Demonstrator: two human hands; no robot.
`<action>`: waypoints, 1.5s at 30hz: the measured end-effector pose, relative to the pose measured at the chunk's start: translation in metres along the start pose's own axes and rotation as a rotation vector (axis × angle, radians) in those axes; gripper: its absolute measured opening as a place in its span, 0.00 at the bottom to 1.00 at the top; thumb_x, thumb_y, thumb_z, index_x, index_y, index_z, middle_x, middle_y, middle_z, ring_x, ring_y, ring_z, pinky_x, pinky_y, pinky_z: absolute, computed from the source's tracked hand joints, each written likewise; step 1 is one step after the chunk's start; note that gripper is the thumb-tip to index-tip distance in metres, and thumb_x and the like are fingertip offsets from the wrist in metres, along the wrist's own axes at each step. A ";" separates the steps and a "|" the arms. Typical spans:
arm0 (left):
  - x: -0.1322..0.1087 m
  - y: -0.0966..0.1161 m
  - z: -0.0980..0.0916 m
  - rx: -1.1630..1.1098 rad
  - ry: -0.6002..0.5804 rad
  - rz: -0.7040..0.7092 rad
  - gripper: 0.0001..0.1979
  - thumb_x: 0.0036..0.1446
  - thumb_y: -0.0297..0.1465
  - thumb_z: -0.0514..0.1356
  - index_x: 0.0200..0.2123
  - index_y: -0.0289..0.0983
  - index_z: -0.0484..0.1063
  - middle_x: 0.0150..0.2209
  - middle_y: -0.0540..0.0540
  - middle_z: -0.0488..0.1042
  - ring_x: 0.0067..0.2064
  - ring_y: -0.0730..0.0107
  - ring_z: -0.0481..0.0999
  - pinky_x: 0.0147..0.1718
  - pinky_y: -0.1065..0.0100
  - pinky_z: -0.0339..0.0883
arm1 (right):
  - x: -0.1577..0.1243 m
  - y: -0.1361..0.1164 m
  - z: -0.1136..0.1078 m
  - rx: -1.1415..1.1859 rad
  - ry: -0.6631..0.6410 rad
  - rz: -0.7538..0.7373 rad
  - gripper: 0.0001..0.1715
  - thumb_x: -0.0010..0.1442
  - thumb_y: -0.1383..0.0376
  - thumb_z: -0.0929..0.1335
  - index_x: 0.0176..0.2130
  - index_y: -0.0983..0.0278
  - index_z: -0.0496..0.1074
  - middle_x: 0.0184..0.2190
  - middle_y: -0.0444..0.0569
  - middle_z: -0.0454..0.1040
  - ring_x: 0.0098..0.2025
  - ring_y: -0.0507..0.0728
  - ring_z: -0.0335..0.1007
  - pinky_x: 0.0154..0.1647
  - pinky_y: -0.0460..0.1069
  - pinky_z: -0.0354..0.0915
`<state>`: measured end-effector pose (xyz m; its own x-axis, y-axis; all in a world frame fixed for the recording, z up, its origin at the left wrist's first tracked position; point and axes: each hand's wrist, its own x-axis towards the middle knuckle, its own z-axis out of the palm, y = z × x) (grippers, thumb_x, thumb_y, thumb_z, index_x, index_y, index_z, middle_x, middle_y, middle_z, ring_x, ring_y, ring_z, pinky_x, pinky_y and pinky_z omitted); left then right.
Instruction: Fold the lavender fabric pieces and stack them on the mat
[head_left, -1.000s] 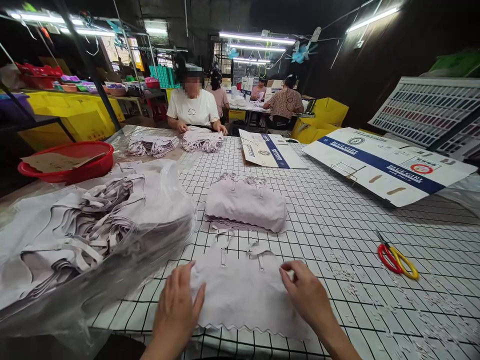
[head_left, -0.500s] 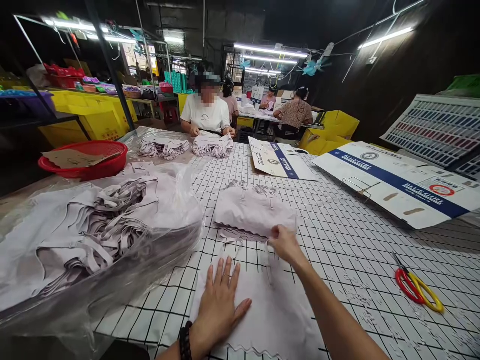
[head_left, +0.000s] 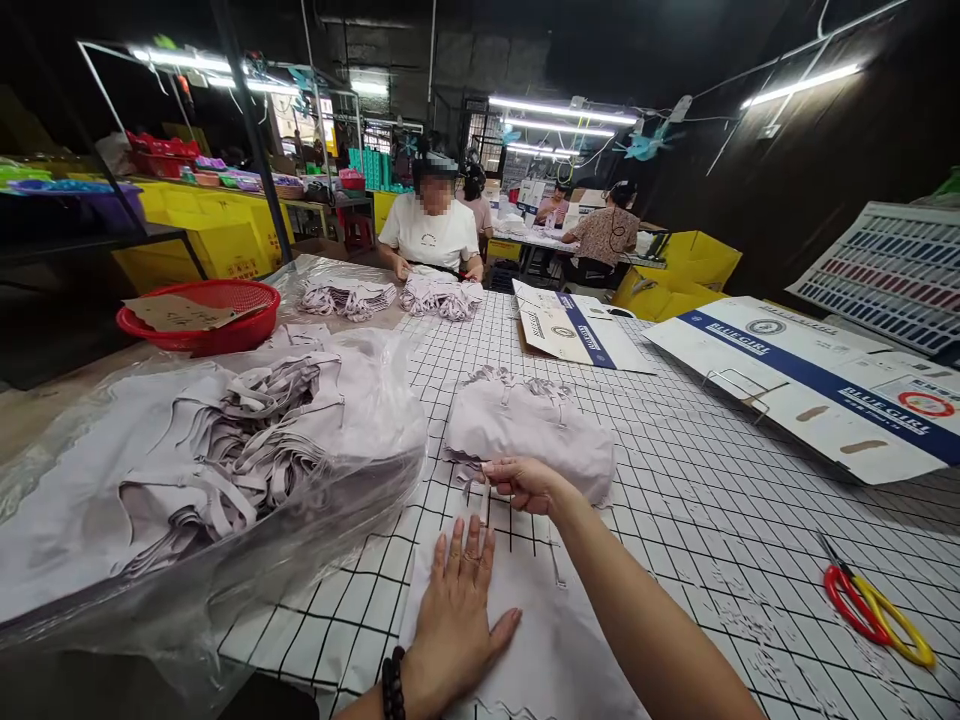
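My left hand (head_left: pixel 461 605) lies flat with fingers spread on a pale lilac garment (head_left: pixel 540 640) spread on the grid-patterned table (head_left: pixel 697 500). My right hand (head_left: pixel 525 483) reaches across above it and pinches one of the garment's thin straps (head_left: pixel 486 500) near its top edge. Just beyond sits a folded stack of the same lilac garments (head_left: pixel 532 430).
A clear plastic bag of lilac garments (head_left: pixel 210 470) fills the left. A red basket (head_left: pixel 201 315) stands behind it. Red-and-yellow scissors (head_left: pixel 874 605) lie at right, near flat printed cartons (head_left: pixel 817 380). A person in a white shirt (head_left: pixel 431 235) works at the far end; others sit behind.
My right hand has shifted left along the garment's top edge from one strap to the other. My left hand stays flat on the fabric. The view has panned slightly left.
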<state>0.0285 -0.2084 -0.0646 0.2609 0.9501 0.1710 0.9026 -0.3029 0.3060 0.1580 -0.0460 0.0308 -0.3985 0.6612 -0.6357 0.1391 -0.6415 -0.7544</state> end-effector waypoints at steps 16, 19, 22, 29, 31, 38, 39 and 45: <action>0.025 -0.009 -0.015 -0.111 0.158 -0.065 0.36 0.59 0.47 0.48 0.66 0.39 0.45 0.67 0.39 0.45 0.66 0.50 0.51 0.59 0.51 0.56 | -0.047 0.001 -0.022 -0.508 0.798 -0.407 0.11 0.53 0.60 0.66 0.35 0.64 0.71 0.31 0.48 0.74 0.26 0.52 0.68 0.23 0.47 0.61; 0.079 -0.016 -0.039 -0.237 0.255 -0.163 0.27 0.63 0.39 0.44 0.62 0.35 0.55 0.64 0.37 0.55 0.64 0.56 0.56 0.57 0.54 0.58 | -0.065 0.015 -0.067 -0.569 1.230 -0.374 0.12 0.51 0.59 0.65 0.32 0.65 0.70 0.33 0.53 0.75 0.32 0.56 0.69 0.31 0.50 0.62; 0.140 -0.028 -0.057 -0.239 0.307 -0.360 0.23 0.62 0.33 0.46 0.57 0.28 0.60 0.59 0.29 0.60 0.60 0.53 0.62 0.56 0.55 0.58 | -0.064 0.037 -0.095 -0.560 1.236 -0.321 0.14 0.47 0.57 0.67 0.30 0.65 0.69 0.31 0.54 0.75 0.33 0.58 0.69 0.34 0.51 0.62; 0.194 -0.053 -0.063 -0.270 0.313 -0.620 0.18 0.60 0.33 0.49 0.49 0.29 0.68 0.48 0.31 0.70 0.53 0.51 0.67 0.49 0.55 0.61 | -0.051 0.051 -0.097 -0.430 1.220 -0.396 0.14 0.46 0.56 0.66 0.31 0.62 0.68 0.28 0.50 0.76 0.31 0.57 0.70 0.31 0.49 0.62; 0.192 -0.056 -0.065 -0.331 0.325 -0.656 0.19 0.59 0.35 0.52 0.49 0.30 0.68 0.47 0.33 0.71 0.52 0.51 0.69 0.48 0.57 0.61 | -0.049 0.051 -0.099 -0.374 1.198 -0.352 0.16 0.44 0.54 0.68 0.31 0.63 0.68 0.29 0.49 0.76 0.31 0.57 0.70 0.31 0.49 0.62; 0.187 -0.063 -0.075 -0.569 0.343 -0.702 0.17 0.54 0.38 0.59 0.42 0.32 0.71 0.36 0.42 0.73 0.36 0.65 0.73 0.37 0.66 0.65 | -0.053 0.053 -0.100 -0.158 1.082 -0.343 0.19 0.40 0.52 0.71 0.24 0.64 0.66 0.22 0.44 0.70 0.24 0.52 0.62 0.24 0.47 0.59; 0.188 -0.064 -0.075 -0.562 0.360 -0.679 0.16 0.54 0.38 0.58 0.41 0.32 0.72 0.35 0.42 0.73 0.36 0.65 0.73 0.38 0.67 0.65 | -0.056 0.052 -0.098 -0.136 1.090 -0.366 0.19 0.40 0.52 0.71 0.24 0.64 0.66 0.22 0.44 0.69 0.24 0.51 0.62 0.23 0.46 0.58; 0.186 -0.066 -0.067 -0.369 0.450 -0.476 0.16 0.56 0.34 0.55 0.44 0.33 0.75 0.40 0.39 0.71 0.42 0.63 0.72 0.46 0.64 0.63 | -0.062 0.046 -0.095 0.021 1.036 -0.378 0.19 0.37 0.54 0.72 0.26 0.64 0.67 0.18 0.42 0.65 0.20 0.50 0.57 0.16 0.46 0.52</action>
<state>-0.0057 -0.0165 0.0095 -0.3655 0.8863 0.2843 0.6891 0.0523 0.7228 0.2752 -0.0802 0.0200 0.5423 0.8158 -0.2012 0.1491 -0.3290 -0.9325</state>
